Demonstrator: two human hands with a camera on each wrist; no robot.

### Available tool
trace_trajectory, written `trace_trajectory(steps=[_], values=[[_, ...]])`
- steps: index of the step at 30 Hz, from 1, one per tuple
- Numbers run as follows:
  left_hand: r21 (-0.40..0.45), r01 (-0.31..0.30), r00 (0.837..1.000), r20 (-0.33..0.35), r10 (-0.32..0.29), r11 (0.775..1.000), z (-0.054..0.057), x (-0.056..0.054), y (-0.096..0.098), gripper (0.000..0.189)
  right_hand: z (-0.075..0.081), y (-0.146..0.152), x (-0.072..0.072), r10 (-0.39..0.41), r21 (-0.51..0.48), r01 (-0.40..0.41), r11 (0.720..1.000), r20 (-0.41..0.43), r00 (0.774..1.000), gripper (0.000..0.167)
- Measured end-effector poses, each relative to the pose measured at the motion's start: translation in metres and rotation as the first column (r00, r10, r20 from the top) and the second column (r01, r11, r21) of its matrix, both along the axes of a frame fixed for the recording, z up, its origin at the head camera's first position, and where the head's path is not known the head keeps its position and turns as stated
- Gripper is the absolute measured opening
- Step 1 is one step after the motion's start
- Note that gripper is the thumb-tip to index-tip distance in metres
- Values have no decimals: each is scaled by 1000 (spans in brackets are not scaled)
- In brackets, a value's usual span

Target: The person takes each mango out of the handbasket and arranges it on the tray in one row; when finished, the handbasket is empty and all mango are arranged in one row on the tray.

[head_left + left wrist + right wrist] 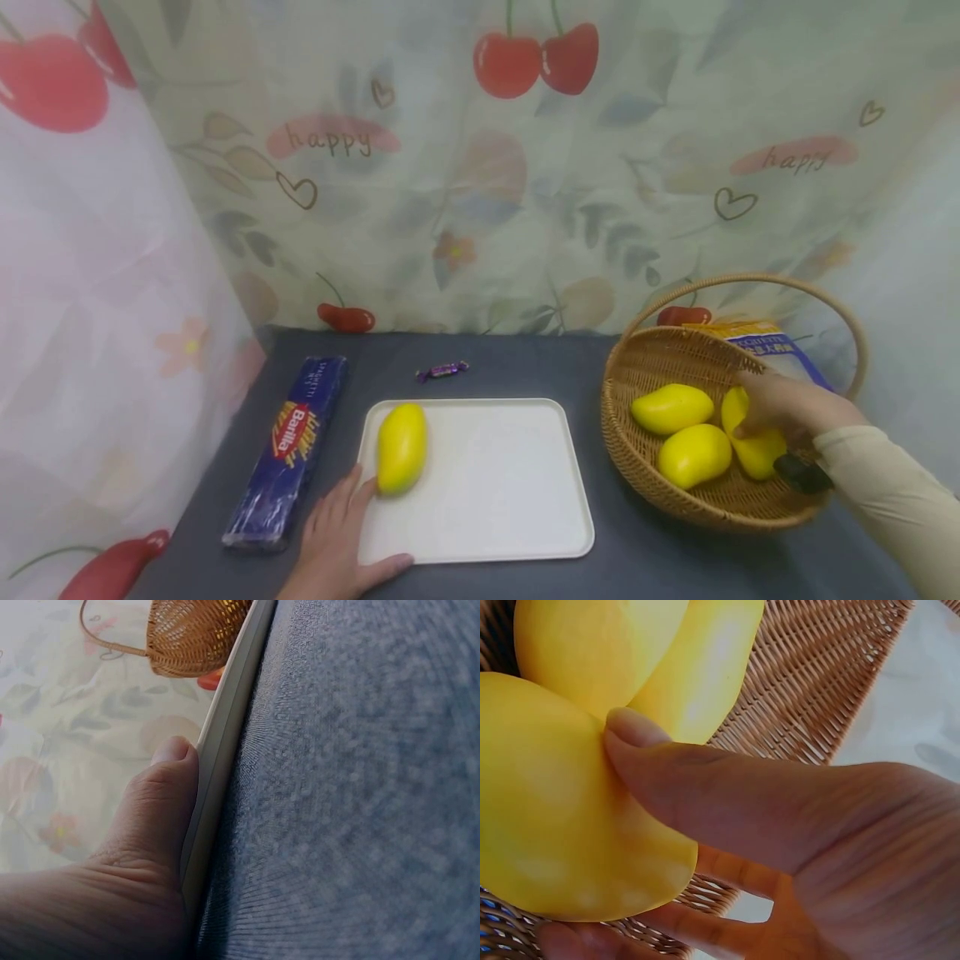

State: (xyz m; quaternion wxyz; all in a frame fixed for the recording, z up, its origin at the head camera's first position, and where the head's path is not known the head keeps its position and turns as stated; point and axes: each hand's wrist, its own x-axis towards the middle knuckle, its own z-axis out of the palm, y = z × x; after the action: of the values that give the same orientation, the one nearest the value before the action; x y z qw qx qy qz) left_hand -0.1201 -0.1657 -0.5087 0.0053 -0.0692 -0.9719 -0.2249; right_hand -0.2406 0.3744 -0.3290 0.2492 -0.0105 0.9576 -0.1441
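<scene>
One mango (401, 450) lies at your tray's (495, 483) ten o'clock, left hand (333, 533) spread beside it, right hand (791, 404) gripping another mango (759, 457) in the basket (621, 454), two apparently remaining.

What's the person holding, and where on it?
The right hand holds a yellow mango by its sides, between thumb and fingers; the left hand touches the tray.

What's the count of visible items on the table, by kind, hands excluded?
Mangoes: 4
Basket: 1
Tray: 1
Spaghetti packet: 1
Wrapped candy: 1
Bag, partly hidden behind the wicker: 1
Total: 9
</scene>
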Motion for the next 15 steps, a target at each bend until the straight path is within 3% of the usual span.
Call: trace_trajectory(steps=[9,15], values=[[9,-7,1000,21,7,1000,3,0,1,114,8,-2,0,51,35,-50,998,-43,998,96],[25,7,999,-46,-6,1000,2,2,0,112,25,-7,6,206,162,-175,971,-201,958,88]])
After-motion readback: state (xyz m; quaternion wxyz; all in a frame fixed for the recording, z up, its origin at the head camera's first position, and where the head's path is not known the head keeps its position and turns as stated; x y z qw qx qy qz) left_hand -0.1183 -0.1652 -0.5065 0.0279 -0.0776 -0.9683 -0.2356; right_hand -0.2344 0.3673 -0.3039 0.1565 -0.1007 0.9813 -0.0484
